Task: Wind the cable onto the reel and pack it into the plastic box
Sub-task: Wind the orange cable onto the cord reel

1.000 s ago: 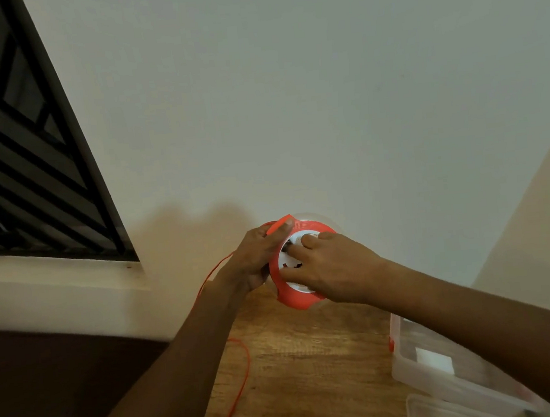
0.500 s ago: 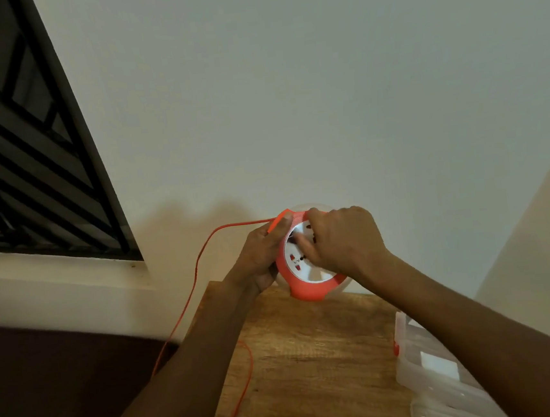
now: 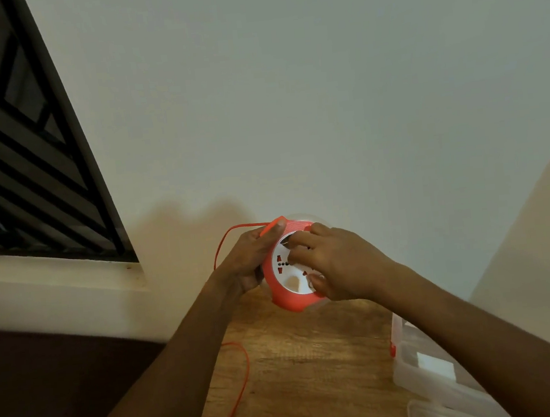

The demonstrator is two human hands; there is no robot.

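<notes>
An orange cable reel [image 3: 287,299] with a white socket face is held up above the wooden table [image 3: 309,373], its face turned toward me. My left hand [image 3: 250,261] grips the reel's left rim from behind. My right hand [image 3: 332,263] lies across the white face, fingertips curled onto it. A thin orange cable [image 3: 246,379] arcs out from the top of the reel, loops left, and trails down over the table's left part. The clear plastic box [image 3: 427,372] stands at the lower right, partly hidden by my right forearm.
A pale wall rises right behind the table. A dark barred window [image 3: 23,155] with a white sill fills the upper left. A clear lid [image 3: 434,416] lies in front of the box at the bottom right edge. Dark floor lies left of the table.
The cable loop that was out of sight a second ago now arcs from the reel's top to the left. My right hand has shifted round on the reel's face, and the reel has turned.
</notes>
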